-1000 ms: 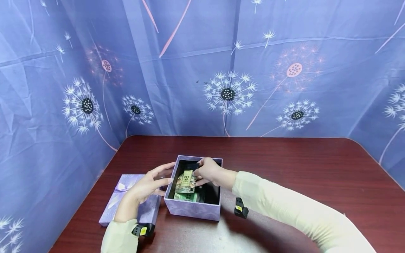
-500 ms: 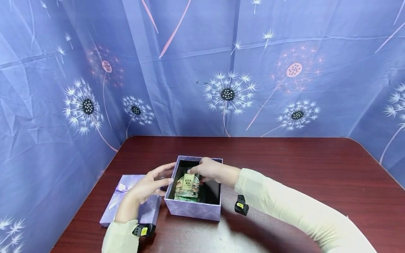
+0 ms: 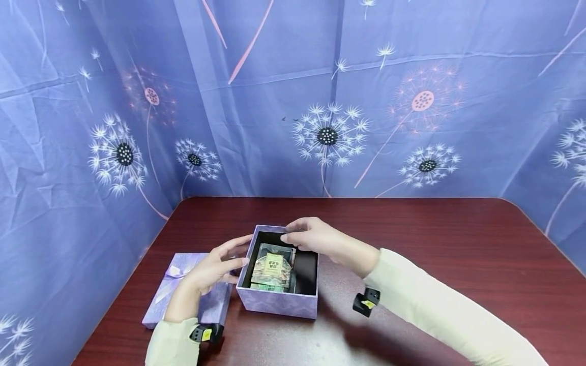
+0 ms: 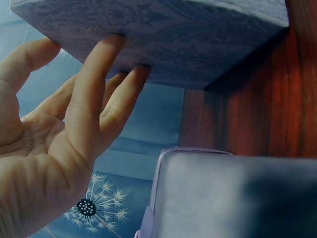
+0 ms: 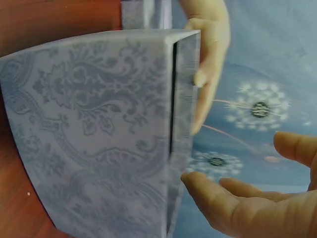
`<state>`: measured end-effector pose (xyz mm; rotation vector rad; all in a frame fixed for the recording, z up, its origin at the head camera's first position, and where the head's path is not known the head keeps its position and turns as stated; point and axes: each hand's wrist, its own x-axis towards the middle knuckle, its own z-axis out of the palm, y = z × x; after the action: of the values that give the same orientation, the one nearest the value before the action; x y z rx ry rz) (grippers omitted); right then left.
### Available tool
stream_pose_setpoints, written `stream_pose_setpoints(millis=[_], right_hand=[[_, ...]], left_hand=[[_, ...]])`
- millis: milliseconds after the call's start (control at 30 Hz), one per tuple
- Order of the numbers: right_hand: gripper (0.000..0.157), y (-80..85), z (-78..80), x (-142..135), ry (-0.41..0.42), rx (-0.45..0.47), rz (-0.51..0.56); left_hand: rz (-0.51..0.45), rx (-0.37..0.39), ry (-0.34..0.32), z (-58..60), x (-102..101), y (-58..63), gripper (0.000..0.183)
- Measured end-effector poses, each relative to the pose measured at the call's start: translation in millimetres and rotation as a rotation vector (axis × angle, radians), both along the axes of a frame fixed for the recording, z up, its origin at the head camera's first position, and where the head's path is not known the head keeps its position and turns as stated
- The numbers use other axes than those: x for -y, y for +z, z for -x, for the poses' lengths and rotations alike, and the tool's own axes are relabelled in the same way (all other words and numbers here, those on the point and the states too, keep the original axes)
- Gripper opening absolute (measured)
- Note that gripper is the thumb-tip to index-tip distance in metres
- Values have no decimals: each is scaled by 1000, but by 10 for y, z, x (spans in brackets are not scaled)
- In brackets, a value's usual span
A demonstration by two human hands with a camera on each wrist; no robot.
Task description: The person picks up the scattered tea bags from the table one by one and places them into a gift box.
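Observation:
A lilac patterned box (image 3: 277, 304) with a black inside stands uncovered on the table. Inside its left part lies a flat, picture-printed sachet (image 3: 273, 265) with a pale yellow label, over a green packet (image 3: 266, 288) that peeks out at the near end. My left hand (image 3: 212, 269) touches the left side of the box with its fingertips, the thumb at the rim; in the left wrist view the fingers (image 4: 89, 94) reach the patterned wall. Over the far right corner hovers my right hand (image 3: 318, 239), fingers extended and holding nothing.
To the left of the box lies its lilac lid (image 3: 215, 302) with a ribbon bow (image 3: 175, 272), partly under my left forearm. The dark red table (image 3: 426, 244) extends to the right, and a blue dandelion curtain (image 3: 256, 117) hangs along its back and left.
My right hand has let go of the sachet and risen out of the box, back toward the right. The sachet now lies flat in the box. My left hand stays in place.

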<state>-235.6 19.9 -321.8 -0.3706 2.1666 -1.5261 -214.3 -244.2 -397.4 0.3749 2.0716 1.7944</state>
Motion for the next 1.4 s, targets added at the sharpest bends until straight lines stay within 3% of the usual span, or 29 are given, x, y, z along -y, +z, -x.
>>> stream_pose_setpoints(millis=[267, 433, 633, 833, 1067, 1400], right_hand=[[35, 100, -252, -456, 58, -290, -122], [32, 46, -340, -697, 24, -310, -120], [30, -44, -411, -944, 16, -338, -215], [30, -186, -444, -1238, 8, -299, -300], [35, -308, -473, -1555, -37, -271, -473], [40, -453, -529, -1955, -34, -158, -575]], left_hand=[[2, -4, 21, -14, 53, -7, 63], [10, -4, 29, -19, 87, -14, 63], [8, -7, 32, -33, 111, -20, 64], [8, -8, 35, -31, 119, -31, 64], [17, 11, 49, -32, 117, -35, 65], [32, 9, 55, -70, 159, -36, 65]])
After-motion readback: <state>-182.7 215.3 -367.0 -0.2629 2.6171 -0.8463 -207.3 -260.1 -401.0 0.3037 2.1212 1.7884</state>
